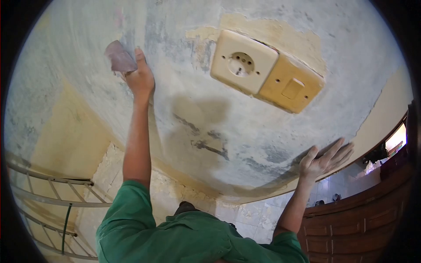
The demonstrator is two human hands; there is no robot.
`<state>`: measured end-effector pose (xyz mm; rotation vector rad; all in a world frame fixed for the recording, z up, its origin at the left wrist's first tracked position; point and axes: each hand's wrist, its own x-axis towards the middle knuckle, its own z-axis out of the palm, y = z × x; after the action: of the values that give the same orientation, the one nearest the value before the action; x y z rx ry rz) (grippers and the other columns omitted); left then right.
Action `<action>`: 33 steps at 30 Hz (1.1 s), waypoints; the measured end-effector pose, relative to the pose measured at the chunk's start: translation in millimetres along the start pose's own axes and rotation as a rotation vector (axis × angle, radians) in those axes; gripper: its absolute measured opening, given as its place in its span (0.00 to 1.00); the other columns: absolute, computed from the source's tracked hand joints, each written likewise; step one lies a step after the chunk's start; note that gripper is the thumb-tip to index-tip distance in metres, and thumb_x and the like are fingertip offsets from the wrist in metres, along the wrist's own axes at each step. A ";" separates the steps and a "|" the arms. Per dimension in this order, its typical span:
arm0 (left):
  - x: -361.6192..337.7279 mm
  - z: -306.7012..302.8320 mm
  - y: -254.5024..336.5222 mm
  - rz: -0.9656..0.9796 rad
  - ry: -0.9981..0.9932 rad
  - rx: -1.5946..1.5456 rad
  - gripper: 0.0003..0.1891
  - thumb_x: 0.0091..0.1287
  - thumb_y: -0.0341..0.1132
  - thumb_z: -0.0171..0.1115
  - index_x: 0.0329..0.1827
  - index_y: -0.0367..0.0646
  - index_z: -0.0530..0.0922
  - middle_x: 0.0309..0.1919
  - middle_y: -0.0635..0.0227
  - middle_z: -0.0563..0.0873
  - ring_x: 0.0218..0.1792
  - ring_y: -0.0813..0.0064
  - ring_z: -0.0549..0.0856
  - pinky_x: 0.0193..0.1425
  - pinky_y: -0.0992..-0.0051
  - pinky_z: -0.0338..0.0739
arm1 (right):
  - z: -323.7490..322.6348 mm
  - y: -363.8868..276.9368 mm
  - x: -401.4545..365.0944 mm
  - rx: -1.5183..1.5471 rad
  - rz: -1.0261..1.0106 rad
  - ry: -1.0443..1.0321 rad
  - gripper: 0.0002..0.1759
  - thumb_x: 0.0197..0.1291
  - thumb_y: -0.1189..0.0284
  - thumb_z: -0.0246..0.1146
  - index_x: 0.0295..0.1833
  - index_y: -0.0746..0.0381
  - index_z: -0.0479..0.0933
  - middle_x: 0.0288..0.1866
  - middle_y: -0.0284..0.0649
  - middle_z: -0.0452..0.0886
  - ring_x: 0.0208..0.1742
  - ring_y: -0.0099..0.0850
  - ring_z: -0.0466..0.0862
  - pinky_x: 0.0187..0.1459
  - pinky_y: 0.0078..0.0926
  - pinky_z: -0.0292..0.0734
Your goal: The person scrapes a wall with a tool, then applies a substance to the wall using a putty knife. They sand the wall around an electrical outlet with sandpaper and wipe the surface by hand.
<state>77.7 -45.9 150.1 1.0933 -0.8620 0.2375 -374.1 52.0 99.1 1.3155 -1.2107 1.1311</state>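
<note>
High on the left of the wall, my left hand [139,79] holds a brownish-grey sheet [120,57], perhaps sandpaper, against the patchy grey-blue wall [184,83]. The thumb points up and the sheet covers most of the fingers. At the lower right my right hand [325,160] rests by the wall's right part, fingers spread, dusty and holding nothing. Between and above the hands are a cream wall socket [243,61] and a yellowed switch plate [290,83], side by side, with bare cream plaster around their upper edge.
A metal ladder-like frame [57,201] stands at the lower left. At the lower right is a brown panelled wooden door [351,223]. Pale floor tiles [258,215] with white debris lie below the wall. Dark scuffs mark the wall's middle.
</note>
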 end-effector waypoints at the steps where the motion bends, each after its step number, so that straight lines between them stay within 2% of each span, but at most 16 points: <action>1: -0.4 0.2 -1.7 -0.007 0.005 -0.001 0.28 0.72 0.39 0.47 0.68 0.26 0.59 0.70 0.46 0.59 0.70 0.55 0.61 0.75 0.64 0.48 | 2.3 -7.6 -11.5 0.003 0.036 -0.012 0.38 0.68 0.49 0.43 0.72 0.66 0.55 0.75 0.59 0.49 0.74 0.56 0.49 0.71 0.55 0.44; 3: -19.7 0.0 3.7 -0.057 -0.031 -0.056 0.30 0.73 0.42 0.46 0.68 0.25 0.56 0.72 0.48 0.57 0.73 0.58 0.54 0.76 0.66 0.43 | 6.1 -25.9 -35.9 0.009 0.121 -0.050 0.39 0.68 0.48 0.41 0.73 0.66 0.52 0.75 0.60 0.45 0.75 0.57 0.47 0.71 0.56 0.42; 5: -63.1 1.3 -19.2 0.556 -0.012 0.248 0.29 0.73 0.41 0.44 0.68 0.24 0.56 0.72 0.46 0.54 0.75 0.58 0.49 0.76 0.67 0.39 | 7.3 -47.0 -59.6 -0.010 0.193 -0.111 0.40 0.68 0.48 0.40 0.74 0.66 0.48 0.75 0.62 0.41 0.75 0.58 0.45 0.71 0.56 0.40; 6: -87.3 3.5 -20.4 0.331 -0.061 0.069 0.30 0.73 0.42 0.41 0.69 0.24 0.54 0.72 0.43 0.51 0.74 0.52 0.49 0.76 0.61 0.38 | 9.0 -58.1 -70.8 -0.024 0.213 -0.125 0.40 0.69 0.47 0.39 0.74 0.66 0.47 0.75 0.62 0.41 0.75 0.58 0.45 0.71 0.57 0.40; 7: -118.0 -11.4 -23.6 0.497 -0.164 0.399 0.36 0.71 0.48 0.42 0.70 0.25 0.50 0.71 0.37 0.49 0.73 0.41 0.47 0.74 0.50 0.37 | 9.8 -68.9 -78.8 -0.024 0.223 -0.122 0.40 0.69 0.47 0.38 0.75 0.66 0.47 0.75 0.62 0.41 0.75 0.58 0.45 0.71 0.57 0.41; 10: -159.6 -22.6 -53.4 0.447 -0.251 0.357 0.42 0.67 0.54 0.45 0.71 0.24 0.49 0.70 0.33 0.49 0.71 0.33 0.47 0.71 0.40 0.39 | 16.9 -84.1 -94.6 -0.039 0.228 -0.117 0.40 0.69 0.46 0.37 0.75 0.65 0.46 0.75 0.61 0.41 0.75 0.58 0.45 0.71 0.57 0.42; 12: -146.1 -36.3 -67.0 0.615 -0.292 0.365 0.46 0.63 0.58 0.47 0.70 0.24 0.51 0.69 0.30 0.48 0.70 0.29 0.47 0.69 0.37 0.40 | 14.0 -84.5 -98.7 -0.077 0.216 -0.135 0.41 0.69 0.46 0.37 0.75 0.65 0.46 0.76 0.60 0.42 0.75 0.57 0.45 0.71 0.57 0.42; 15: -62.3 -46.3 -82.0 0.567 -0.136 0.437 0.36 0.68 0.43 0.52 0.70 0.25 0.52 0.69 0.31 0.53 0.70 0.34 0.52 0.72 0.48 0.46 | 15.1 -87.3 -97.2 -0.077 0.254 -0.116 0.42 0.68 0.44 0.35 0.75 0.67 0.45 0.76 0.58 0.43 0.76 0.55 0.45 0.71 0.56 0.42; 17: 7.5 -35.1 -85.4 0.091 0.121 -0.151 0.39 0.64 0.49 0.60 0.66 0.25 0.60 0.67 0.36 0.60 0.68 0.40 0.60 0.72 0.54 0.51 | 16.5 -90.2 -101.9 -0.060 0.277 -0.104 0.42 0.68 0.44 0.34 0.74 0.67 0.46 0.76 0.58 0.42 0.76 0.54 0.45 0.72 0.55 0.42; 20: 55.5 -32.4 -62.8 -0.035 0.197 -0.061 0.38 0.65 0.48 0.60 0.65 0.23 0.60 0.65 0.37 0.64 0.67 0.42 0.62 0.71 0.60 0.53 | 18.4 -102.0 -101.2 -0.038 0.313 -0.081 0.42 0.69 0.46 0.35 0.74 0.69 0.45 0.76 0.59 0.42 0.76 0.53 0.44 0.73 0.51 0.41; 21: 50.0 -37.4 -53.2 0.012 0.073 -0.154 0.37 0.64 0.44 0.60 0.66 0.23 0.58 0.65 0.35 0.63 0.69 0.40 0.59 0.72 0.55 0.50 | 19.5 -105.2 -105.3 0.010 0.365 -0.043 0.41 0.70 0.48 0.35 0.74 0.71 0.45 0.76 0.59 0.42 0.76 0.53 0.44 0.73 0.50 0.41; 23: 9.5 -41.6 -69.7 0.357 -0.013 0.343 0.32 0.73 0.45 0.44 0.68 0.24 0.55 0.71 0.39 0.52 0.72 0.46 0.53 0.73 0.56 0.46 | 25.8 -118.8 -99.1 -0.014 0.393 -0.015 0.37 0.72 0.53 0.35 0.73 0.74 0.45 0.76 0.60 0.42 0.76 0.53 0.43 0.73 0.46 0.39; 24: -19.1 -46.9 -77.2 0.426 -0.080 0.368 0.36 0.71 0.51 0.43 0.68 0.24 0.53 0.70 0.34 0.49 0.71 0.40 0.51 0.72 0.47 0.43 | 32.5 -111.6 -104.6 0.043 0.406 0.024 0.37 0.72 0.53 0.36 0.73 0.73 0.45 0.76 0.60 0.42 0.76 0.53 0.43 0.73 0.47 0.39; 26: -91.6 -49.6 -93.8 0.211 -0.149 0.270 0.44 0.67 0.59 0.44 0.69 0.24 0.51 0.69 0.29 0.48 0.71 0.34 0.49 0.71 0.43 0.40 | 31.7 -122.8 -83.8 -0.097 0.486 -0.004 0.38 0.71 0.50 0.34 0.74 0.70 0.45 0.76 0.59 0.42 0.77 0.51 0.43 0.73 0.48 0.39; 29: -119.7 -62.8 -125.0 0.329 -0.211 0.300 0.48 0.63 0.62 0.47 0.69 0.24 0.51 0.68 0.26 0.48 0.70 0.32 0.50 0.69 0.39 0.40 | 30.4 -130.1 -53.9 -0.111 0.358 -0.011 0.40 0.70 0.46 0.33 0.75 0.66 0.45 0.76 0.57 0.43 0.77 0.51 0.43 0.73 0.49 0.40; 33: 7.7 -63.9 -104.9 0.570 -0.088 0.354 0.40 0.66 0.57 0.47 0.64 0.23 0.62 0.66 0.25 0.55 0.67 0.27 0.55 0.68 0.39 0.47 | 31.5 -145.3 -31.1 -0.105 0.335 -0.008 0.41 0.69 0.44 0.31 0.75 0.64 0.45 0.76 0.55 0.43 0.77 0.49 0.42 0.73 0.49 0.39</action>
<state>173.5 -42.7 72.9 1.1674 -1.2320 0.8469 -230.8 26.2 55.8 1.0633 -1.5142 1.2776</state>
